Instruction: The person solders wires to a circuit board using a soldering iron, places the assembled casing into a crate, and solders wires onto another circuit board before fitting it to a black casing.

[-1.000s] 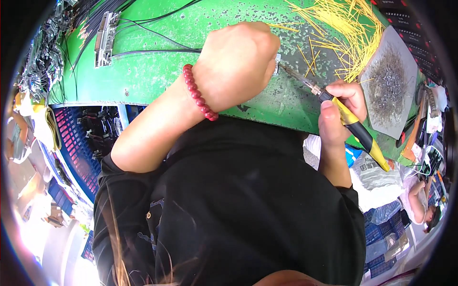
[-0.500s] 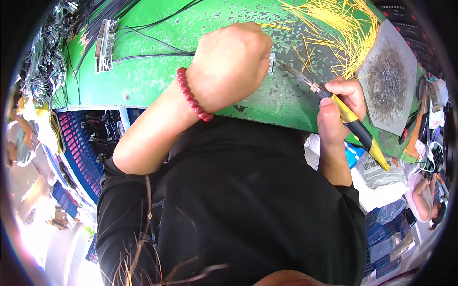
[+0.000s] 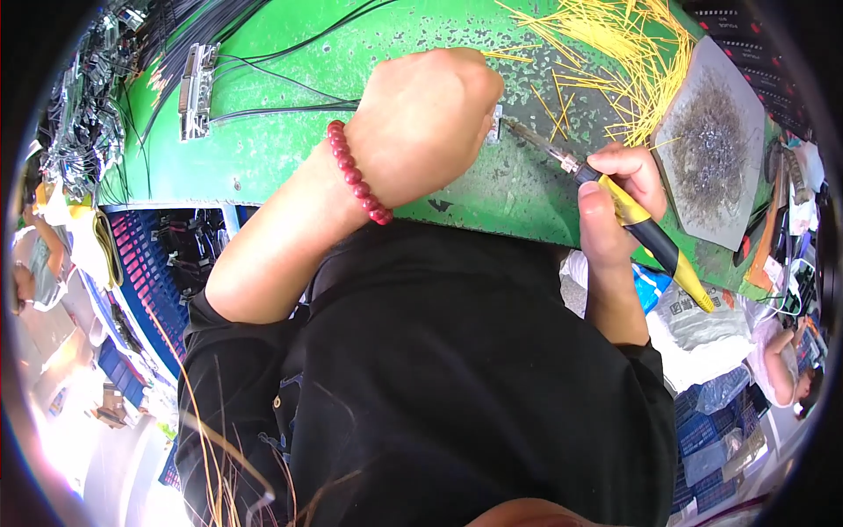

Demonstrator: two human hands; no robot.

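Observation:
My left hand (image 3: pixel 435 123), with a red bead bracelet (image 3: pixel 354 176) on its wrist, is closed just above the green bench top, knuckles up. Its fingertips are hidden beneath it. From its right side pokes a small silvery-white part (image 3: pixel 495 124). Black wires (image 3: pixel 290 111) run from the left up to this hand. Between thumb and fingers, my right hand (image 3: pixel 619 189) grips a yellow and black soldering iron (image 3: pixel 648 230). The iron slants up and left, its thin tip beside the small part; whether they touch I cannot tell.
On the green bench (image 3: pixel 290 167) lie loose yellow strands (image 3: pixel 615 53), probably solder wire, and a grey board with a dark, scorched patch (image 3: pixel 716 145). A metal-cased connector (image 3: pixel 197 92) with wires sits at left. Metal parts (image 3: pixel 88 105) are heaped beyond. A blue crate (image 3: pixel 145 263) stands below the edge.
The soldering iron and my right hand have shifted slightly left. My left hand stays closed in nearly the same place, and the whole view has moved a little.

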